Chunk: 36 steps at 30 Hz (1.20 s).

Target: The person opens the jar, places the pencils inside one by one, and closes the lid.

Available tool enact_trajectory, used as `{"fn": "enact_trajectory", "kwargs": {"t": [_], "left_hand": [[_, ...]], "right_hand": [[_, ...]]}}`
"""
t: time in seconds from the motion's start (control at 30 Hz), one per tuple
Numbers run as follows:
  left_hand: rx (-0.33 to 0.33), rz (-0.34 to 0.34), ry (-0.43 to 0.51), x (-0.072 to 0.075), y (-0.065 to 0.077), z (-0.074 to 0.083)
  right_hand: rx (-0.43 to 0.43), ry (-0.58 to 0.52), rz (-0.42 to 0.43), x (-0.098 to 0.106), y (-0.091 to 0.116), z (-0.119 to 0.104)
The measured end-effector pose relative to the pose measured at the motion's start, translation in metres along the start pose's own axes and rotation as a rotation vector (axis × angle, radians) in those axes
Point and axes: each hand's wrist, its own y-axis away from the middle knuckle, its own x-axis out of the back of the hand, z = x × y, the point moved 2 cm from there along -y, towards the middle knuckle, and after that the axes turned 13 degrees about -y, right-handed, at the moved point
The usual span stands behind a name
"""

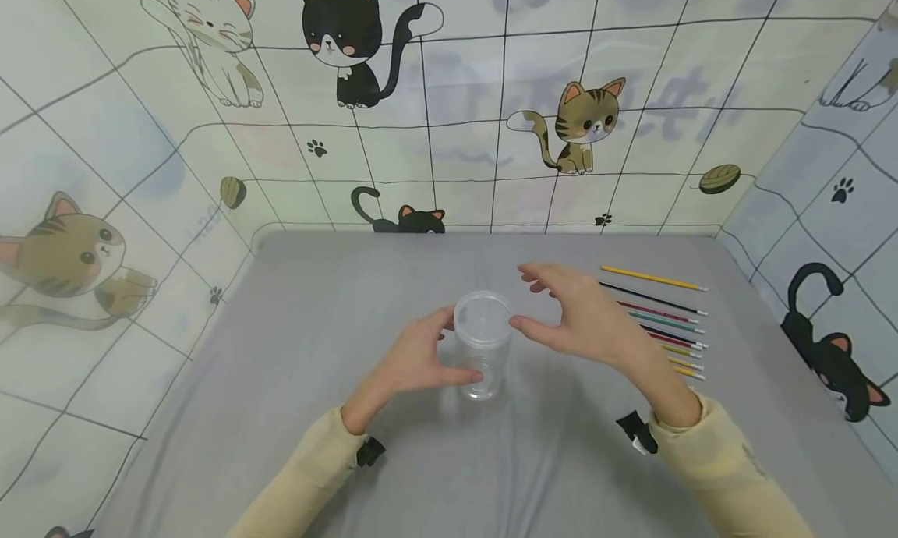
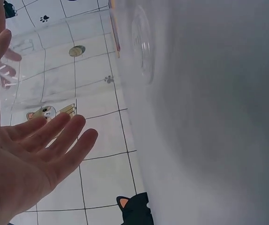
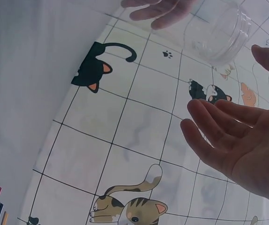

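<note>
A clear plastic jar (image 1: 486, 359) with a translucent lid (image 1: 483, 317) stands upright on the grey cloth near the middle. Around its left side is my left hand (image 1: 428, 353), its thumb overlapping the lower front of the jar and its fingertips by the lid. Those fingers (image 2: 64, 136) look straight and spread apart in the left wrist view. My right hand (image 1: 578, 312) hovers to the right of the lid, thumb tip right by the rim. Its fingers (image 3: 219, 126) are relaxed and hold nothing, with the jar (image 3: 219, 35) beyond them in the right wrist view.
To the right, several pencils (image 1: 662, 316) of different colours lie in a row, partly behind my right forearm. A grey cloth (image 1: 337, 288) covers the table. Cat-printed curtains (image 1: 463, 148) rise at the back and both sides.
</note>
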Motion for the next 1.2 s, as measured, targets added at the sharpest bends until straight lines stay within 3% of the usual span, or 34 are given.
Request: {"fn": "enact_trajectory", "kwargs": {"t": [0.2,0.43,0.8,1.2], "left_hand": [[-0.006,0.015,0.06,-0.006,0.0,0.002],[-0.033,-0.006,0.094,-0.013,-0.002,0.003],[-0.047,0.029,0.089,-0.018,-0.004,0.002],[-0.039,-0.005,0.133,-0.017,-0.003,0.003]], "right_hand": [[0.049,-0.026,-0.038,-0.011,-0.005,-0.005],[0.047,-0.064,-0.079,-0.024,-0.009,-0.007],[0.072,-0.081,-0.096,-0.032,-0.013,-0.01],[0.094,-0.125,-0.101,-0.034,-0.016,-0.006]]}}
